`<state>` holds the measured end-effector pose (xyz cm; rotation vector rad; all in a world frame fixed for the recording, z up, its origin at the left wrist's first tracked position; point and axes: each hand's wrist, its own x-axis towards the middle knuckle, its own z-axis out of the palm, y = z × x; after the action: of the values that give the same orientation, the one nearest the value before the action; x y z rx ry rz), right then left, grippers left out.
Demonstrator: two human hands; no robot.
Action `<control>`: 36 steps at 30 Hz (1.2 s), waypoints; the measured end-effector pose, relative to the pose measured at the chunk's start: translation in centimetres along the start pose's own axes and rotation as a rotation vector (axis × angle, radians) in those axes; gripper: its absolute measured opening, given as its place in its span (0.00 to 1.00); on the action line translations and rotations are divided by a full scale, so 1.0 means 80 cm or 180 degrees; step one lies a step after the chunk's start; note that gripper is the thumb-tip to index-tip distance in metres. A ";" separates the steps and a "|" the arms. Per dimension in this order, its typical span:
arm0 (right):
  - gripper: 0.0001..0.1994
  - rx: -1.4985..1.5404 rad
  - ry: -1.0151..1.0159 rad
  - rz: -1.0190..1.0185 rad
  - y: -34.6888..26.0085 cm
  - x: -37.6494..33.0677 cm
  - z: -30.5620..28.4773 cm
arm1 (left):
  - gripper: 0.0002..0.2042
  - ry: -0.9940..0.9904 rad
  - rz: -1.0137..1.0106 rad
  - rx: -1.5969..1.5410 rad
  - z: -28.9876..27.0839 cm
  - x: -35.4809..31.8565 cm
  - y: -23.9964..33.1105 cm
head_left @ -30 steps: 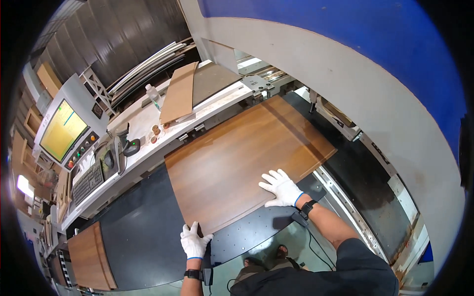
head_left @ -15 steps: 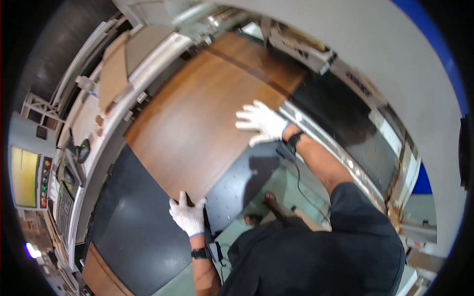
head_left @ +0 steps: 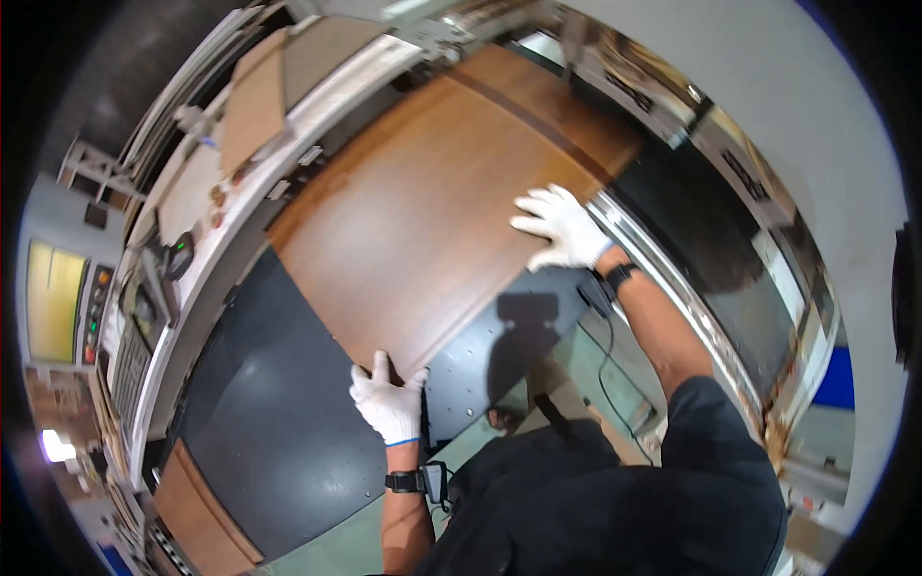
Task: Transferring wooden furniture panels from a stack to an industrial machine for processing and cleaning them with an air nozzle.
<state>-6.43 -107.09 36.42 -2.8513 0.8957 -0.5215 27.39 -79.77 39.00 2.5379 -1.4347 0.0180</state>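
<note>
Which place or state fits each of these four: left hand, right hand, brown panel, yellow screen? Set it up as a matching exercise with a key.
Things:
1. left hand
2. right hand
3. brown panel
4. yellow screen

Places or states:
A. lies flat on the dark machine bed
B. at the far left, beside a column of buttons
C. grips the panel's near corner
D. spread flat on the panel near its right edge

Pairs: 1-C, 2-D, 3-A, 4-B

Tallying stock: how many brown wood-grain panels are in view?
3: the large panel under both gloved hands, a smaller one at lower left, a pale board upper left. More may be hidden.
</note>
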 end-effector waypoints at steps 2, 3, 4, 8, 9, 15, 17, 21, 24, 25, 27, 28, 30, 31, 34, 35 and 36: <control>0.42 -0.0023 -0.0038 -0.0006 -0.003 0.000 0.003 | 0.38 -0.0093 -0.0086 -0.0050 0.000 0.000 -0.005; 0.43 -0.0035 -0.0082 0.0011 -0.007 0.003 0.004 | 0.38 -0.0202 -0.0172 -0.0084 -0.005 -0.001 -0.005; 0.43 -0.0056 -0.0110 0.0049 -0.008 0.003 0.001 | 0.38 -0.0250 -0.0186 -0.0073 -0.007 -0.001 -0.003; 0.43 -0.0003 -0.0168 0.0172 -0.014 0.008 -0.001 | 0.42 -0.0386 -0.0361 -0.0264 -0.012 -0.001 -0.004; 0.42 0.0000 -0.0236 0.0221 -0.014 0.008 0.000 | 0.42 -0.0351 -0.0393 -0.0293 -0.011 0.000 -0.004; 0.41 0.0062 -0.0291 0.0283 -0.011 0.014 -0.006 | 0.43 -0.0140 -0.0289 -0.0238 -0.001 -0.001 -0.004; 0.42 0.0074 -0.0308 0.0322 -0.009 0.010 -0.009 | 0.41 -0.0224 -0.0265 -0.0276 -0.005 0.003 0.001; 0.42 0.0046 -0.0247 0.0166 -0.006 0.009 -0.010 | 0.43 -0.0286 -0.0319 -0.0208 -0.007 -0.004 0.003; 0.42 0.0112 -0.0266 0.0142 -0.010 0.010 -0.003 | 0.44 -0.0492 -0.0499 -0.0136 -0.014 -0.005 0.000; 0.42 0.0110 -0.0202 0.0103 -0.011 0.010 -0.002 | 0.44 -0.0480 -0.0509 -0.0087 -0.013 -0.006 -0.004; 0.43 0.0099 -0.0121 0.0115 -0.010 0.004 0.002 | 0.41 0.0014 -0.0124 0.0062 -0.005 -0.008 -0.007; 0.43 0.0113 -0.0065 0.0046 -0.005 0.001 0.006 | 0.41 -0.0041 -0.0138 0.0054 -0.006 -0.006 -0.005; 0.42 0.0110 0.0078 -0.0005 0.010 -0.007 0.018 | 0.41 -0.0155 -0.0086 0.0074 -0.008 0.001 0.004; 0.40 0.0078 0.0154 0.0048 0.020 -0.015 0.022 | 0.40 -0.0259 -0.0045 0.0034 -0.008 0.005 0.015; 0.34 0.0230 0.0428 0.0250 -0.002 -0.025 0.006 | 0.39 -0.0216 0.0205 -0.0095 0.004 0.010 0.008; 0.31 0.0358 0.0356 0.0403 -0.012 -0.023 0.005 | 0.40 -0.0217 0.0301 -0.0212 0.002 0.009 -0.019; 0.28 0.0584 0.0671 0.0602 -0.024 -0.055 0.011 | 0.40 -0.0177 0.0363 -0.0261 0.005 0.000 -0.033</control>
<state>-8.47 -103.05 34.71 -2.5495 1.0756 -0.8439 29.54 -78.54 38.10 2.4066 -1.5660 -0.0914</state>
